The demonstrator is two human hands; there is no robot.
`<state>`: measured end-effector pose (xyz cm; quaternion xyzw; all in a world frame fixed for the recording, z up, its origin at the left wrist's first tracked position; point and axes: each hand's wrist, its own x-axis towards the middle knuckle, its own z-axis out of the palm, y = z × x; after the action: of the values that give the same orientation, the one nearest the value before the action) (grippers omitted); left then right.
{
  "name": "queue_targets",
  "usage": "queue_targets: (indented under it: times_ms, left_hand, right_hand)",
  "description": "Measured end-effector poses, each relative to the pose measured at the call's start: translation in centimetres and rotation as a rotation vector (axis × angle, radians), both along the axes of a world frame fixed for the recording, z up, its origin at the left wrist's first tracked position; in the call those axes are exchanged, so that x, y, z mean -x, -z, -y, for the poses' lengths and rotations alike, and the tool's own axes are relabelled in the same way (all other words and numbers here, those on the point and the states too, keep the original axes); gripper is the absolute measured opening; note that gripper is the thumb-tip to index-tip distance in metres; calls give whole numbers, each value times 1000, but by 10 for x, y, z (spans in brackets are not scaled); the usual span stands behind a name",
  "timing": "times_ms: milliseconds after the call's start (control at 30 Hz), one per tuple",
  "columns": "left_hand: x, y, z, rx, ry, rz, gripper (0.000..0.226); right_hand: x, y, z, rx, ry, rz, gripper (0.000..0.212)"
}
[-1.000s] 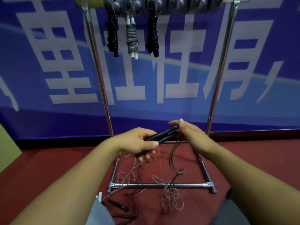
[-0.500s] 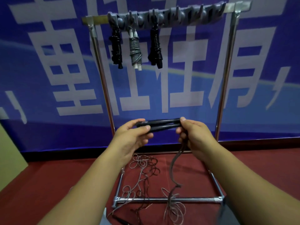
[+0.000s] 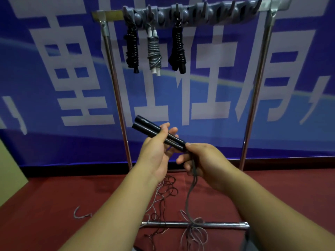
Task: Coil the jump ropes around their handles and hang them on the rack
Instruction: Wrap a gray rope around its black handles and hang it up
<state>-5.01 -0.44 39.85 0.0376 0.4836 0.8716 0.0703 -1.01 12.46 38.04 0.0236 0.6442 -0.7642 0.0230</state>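
Two bare forearms reach forward from the bottom of the frame over a dark red floor (image 3: 45, 205). The left hand (image 3: 155, 156) is cupped palm-up, its thumb and fingertips curled round a pair of black handles (image 3: 157, 132) held side by side; the handles tilt up and to the left, their free ends jutting beyond the fingers. The right hand (image 3: 204, 160) meets the lower ends of the handles, thumb pressed against them and fingers curled round the grey rope (image 3: 192, 183) just where it leaves them. From that grip the rope drops between the forearms and ends in loose loops across the rack's floor bar (image 3: 217, 224). Beside it on the floor lies a tangle of thin loose cords (image 3: 165, 192), some pale, some dark.

Beyond the hands stands the metal rack (image 3: 253, 98), two chrome uprights carrying a grey hook strip (image 3: 208, 15) along the top. Three coiled ropes hang from its left hooks: a black bundle (image 3: 132, 49), a grey-and-white bundle (image 3: 154, 51) with white handle tips, and another black bundle (image 3: 178, 49). Behind everything stretches a blue banner (image 3: 54, 87) with large pale characters.
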Motion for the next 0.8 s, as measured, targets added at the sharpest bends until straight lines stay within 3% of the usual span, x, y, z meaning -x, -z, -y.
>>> queue_targets:
  times_ms: [167,600,800]
  left_hand:
    - [2,-1,10,-136,56,-18,20]
    - [14,3,30,-204,54,118,19]
    - [24,3,54,-197,-12,122,17]
  right_hand:
    - [4,9,7,-131,-90,-29,36]
    - [18,21,-5,-438,-205,47,68]
    - [19,36,-30,-808,-215,63,85]
